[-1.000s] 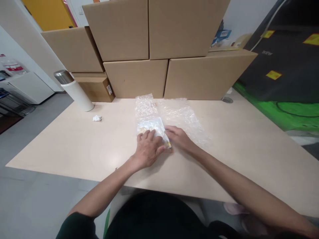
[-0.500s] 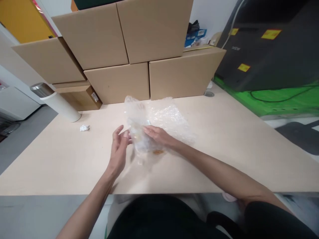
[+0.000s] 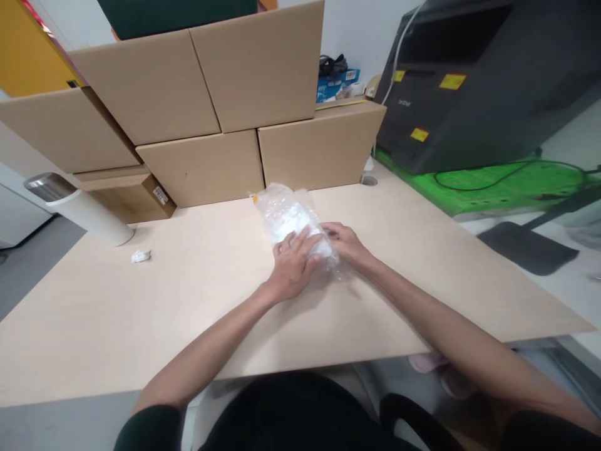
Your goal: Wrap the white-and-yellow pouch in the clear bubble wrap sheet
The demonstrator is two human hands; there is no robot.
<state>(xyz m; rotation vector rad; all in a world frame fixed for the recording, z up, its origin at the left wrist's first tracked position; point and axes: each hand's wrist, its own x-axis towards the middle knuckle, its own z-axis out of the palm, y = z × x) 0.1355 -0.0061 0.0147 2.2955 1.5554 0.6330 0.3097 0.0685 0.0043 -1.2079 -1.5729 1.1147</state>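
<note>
A folded bundle of clear bubble wrap (image 3: 286, 213) lies on the pale wooden table (image 3: 188, 294), near the middle. My left hand (image 3: 293, 263) rests on its near end with fingers stretched flat, pressing down. My right hand (image 3: 346, 243) touches the bundle's right side, fingers curled against the wrap. Whatever is inside the wrap is hidden.
Stacked cardboard boxes (image 3: 211, 113) line the table's back edge. A white flask with a steel cap (image 3: 79, 207) leans at the left, a small crumpled white scrap (image 3: 139, 255) near it. A black printer (image 3: 469, 81) on a green surface stands right.
The loose sheet has been folded over into a compact bundle. My left hand, lifted half a second ago, now lies flat on it. The view has swung to the right.
</note>
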